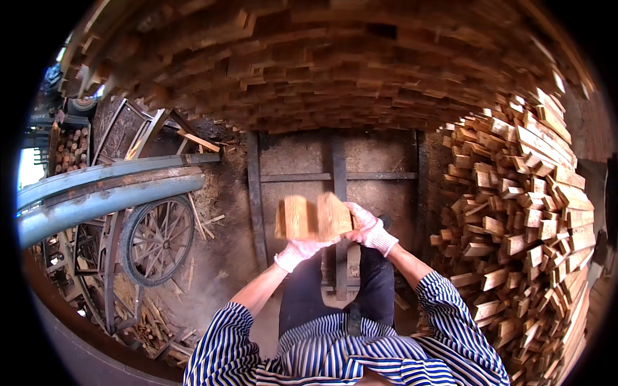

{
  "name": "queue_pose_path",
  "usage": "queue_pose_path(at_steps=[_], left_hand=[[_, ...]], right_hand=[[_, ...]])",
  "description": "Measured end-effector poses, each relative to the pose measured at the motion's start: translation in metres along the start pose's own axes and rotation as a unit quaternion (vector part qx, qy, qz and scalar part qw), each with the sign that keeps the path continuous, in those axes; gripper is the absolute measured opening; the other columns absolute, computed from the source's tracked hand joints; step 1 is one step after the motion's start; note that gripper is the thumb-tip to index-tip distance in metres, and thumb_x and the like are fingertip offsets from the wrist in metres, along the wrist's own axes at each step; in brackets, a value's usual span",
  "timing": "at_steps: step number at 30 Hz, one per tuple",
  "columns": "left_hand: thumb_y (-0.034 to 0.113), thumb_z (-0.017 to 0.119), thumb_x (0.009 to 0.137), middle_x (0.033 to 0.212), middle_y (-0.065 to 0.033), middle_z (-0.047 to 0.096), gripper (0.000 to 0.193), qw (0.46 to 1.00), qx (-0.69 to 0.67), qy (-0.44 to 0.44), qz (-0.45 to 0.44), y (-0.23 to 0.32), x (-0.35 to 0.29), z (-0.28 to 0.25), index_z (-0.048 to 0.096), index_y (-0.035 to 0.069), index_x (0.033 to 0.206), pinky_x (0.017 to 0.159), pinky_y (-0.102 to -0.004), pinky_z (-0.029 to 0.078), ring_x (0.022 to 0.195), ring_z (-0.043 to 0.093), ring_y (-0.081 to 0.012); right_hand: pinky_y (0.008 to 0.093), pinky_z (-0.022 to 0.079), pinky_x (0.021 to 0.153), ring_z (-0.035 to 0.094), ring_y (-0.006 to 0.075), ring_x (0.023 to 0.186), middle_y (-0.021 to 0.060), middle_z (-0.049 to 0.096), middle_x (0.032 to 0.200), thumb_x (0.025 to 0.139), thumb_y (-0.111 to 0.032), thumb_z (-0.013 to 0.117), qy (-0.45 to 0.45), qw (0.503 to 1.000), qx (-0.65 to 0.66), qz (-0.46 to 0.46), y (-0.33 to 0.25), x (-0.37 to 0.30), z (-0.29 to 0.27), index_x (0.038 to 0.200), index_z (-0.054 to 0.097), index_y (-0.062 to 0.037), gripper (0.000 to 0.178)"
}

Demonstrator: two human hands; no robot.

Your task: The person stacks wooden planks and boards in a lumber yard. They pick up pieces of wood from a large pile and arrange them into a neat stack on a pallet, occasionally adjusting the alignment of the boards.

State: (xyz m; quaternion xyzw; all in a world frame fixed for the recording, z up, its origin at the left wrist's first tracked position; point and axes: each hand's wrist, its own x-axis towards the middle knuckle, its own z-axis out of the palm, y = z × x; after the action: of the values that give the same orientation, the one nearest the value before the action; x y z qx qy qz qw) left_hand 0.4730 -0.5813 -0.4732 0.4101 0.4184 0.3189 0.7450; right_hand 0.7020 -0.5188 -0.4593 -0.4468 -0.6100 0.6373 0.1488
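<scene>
Both hands wear pale pinkish-white work gloves and carry short sawn wooden boards in front of my body, their end grain facing up at me. My left hand [302,249] grips from below and behind the left boards [296,217]; most of its fingers are hidden under the wood. Around the side of the right board [333,217] my right hand [365,228] is closed. A dark gap separates the two blocks of wood, whose edges are slightly blurred.
A tall stack of boards [322,83] spans the far side. Another pile of boards [515,212] rises at the right. A dark metal frame [339,161] lies on the ground ahead. On the left are blue-grey beams [109,206] and a spoked cart wheel [158,241].
</scene>
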Motion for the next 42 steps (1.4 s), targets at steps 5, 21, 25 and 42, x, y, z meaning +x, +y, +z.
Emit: queue_pose_path(at_steps=[5,21,25,42], left_hand=[[0.069,0.043,0.091,0.158,-0.0144,0.038,0.084,0.975,-0.102,-0.030,0.196,-0.079,0.035,-0.121,0.045,0.010,0.151,0.121,-0.0471,0.032,0.146,0.037,-0.0276],[0.029,0.074,0.091,0.144,-0.0122,0.055,0.073,0.978,0.066,0.172,0.094,-0.288,0.068,-0.290,0.039,0.004,0.150,0.112,-0.0382,0.045,0.131,0.055,-0.0209],[0.022,0.081,0.085,0.137,-0.0117,0.062,0.076,0.972,0.181,0.143,-0.053,-0.218,0.040,-0.303,0.041,0.004,0.147,0.107,-0.0378,0.049,0.126,0.059,-0.0218],[0.030,0.086,0.075,0.123,-0.0121,0.063,0.062,0.547,0.816,0.069,-0.176,-0.243,0.332,-0.397,0.056,0.019,0.128,0.085,-0.0451,0.057,0.106,0.068,-0.0354]], right_hand=[[0.0363,0.053,0.103,0.060,0.0317,0.121,0.0172,0.061,0.128,0.067,0.005,0.078,-0.023,0.995,-0.085,-0.056,0.071,0.110,0.068,0.133,0.054,-0.0104,0.073],[0.0308,0.062,0.086,0.069,0.0207,0.097,0.0116,0.067,0.115,0.092,-0.030,0.071,-0.007,0.969,0.127,-0.212,0.234,0.279,0.151,0.127,0.057,-0.0019,0.048],[0.0337,0.063,0.067,0.065,0.0225,0.082,0.0164,0.065,0.101,0.086,-0.025,0.072,-0.042,0.963,-0.222,-0.146,0.130,0.249,0.075,0.120,0.058,-0.0032,0.043],[0.0482,0.052,0.096,0.062,0.0384,0.114,0.0193,0.064,0.123,0.081,-0.036,0.078,0.046,0.783,-0.603,0.144,0.378,0.299,-0.187,0.137,0.058,-0.0200,0.061]])
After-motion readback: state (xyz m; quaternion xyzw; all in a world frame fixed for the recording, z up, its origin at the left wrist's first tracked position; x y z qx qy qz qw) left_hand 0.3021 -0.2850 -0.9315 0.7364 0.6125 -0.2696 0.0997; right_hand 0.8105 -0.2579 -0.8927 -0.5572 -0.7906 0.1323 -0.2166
